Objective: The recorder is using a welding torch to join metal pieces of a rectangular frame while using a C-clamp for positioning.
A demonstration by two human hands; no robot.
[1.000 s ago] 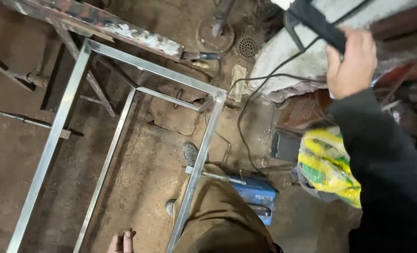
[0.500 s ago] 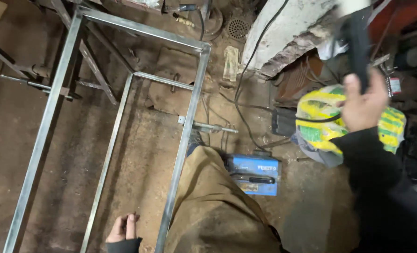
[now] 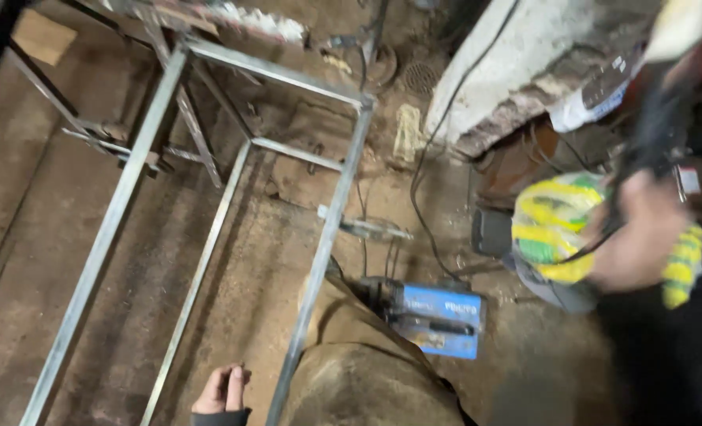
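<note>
My right hand (image 3: 639,233) is up at the right edge of the view, blurred, its fingers curled round a dark handle (image 3: 659,130) that rises toward the top corner; it looks like a firm full-fist grip, though the blur hides the fingertips and I cannot tell what tool it belongs to. A thin black cable (image 3: 434,166) snakes over the dirt floor (image 3: 91,260) below it; whether it joins the handle I cannot tell. My left hand (image 3: 223,389) hangs low at the bottom edge, fingers loosely bent together, holding nothing that I can see, just beside the near rail of the steel frame (image 3: 323,237) but apart from it. The frame lies flat on the floor, long rails running away from me with a cross bar partway along, probably laid down so every joint can be reached from above. My trouser leg (image 3: 367,371) comes up against the near rail from the outside. A small clamp-like metal piece (image 3: 363,229) sits against that rail, low on the floor. Just past my knee lies a blue box (image 3: 438,319) with a dark handle on top; closed as far as I can see, contents hidden. Behind my right hand a yellow and green sack (image 3: 552,229) sits bunched on the floor, mouth not visible, what it holds unknown. A pale block (image 3: 524,55) leans above the cable.
</note>
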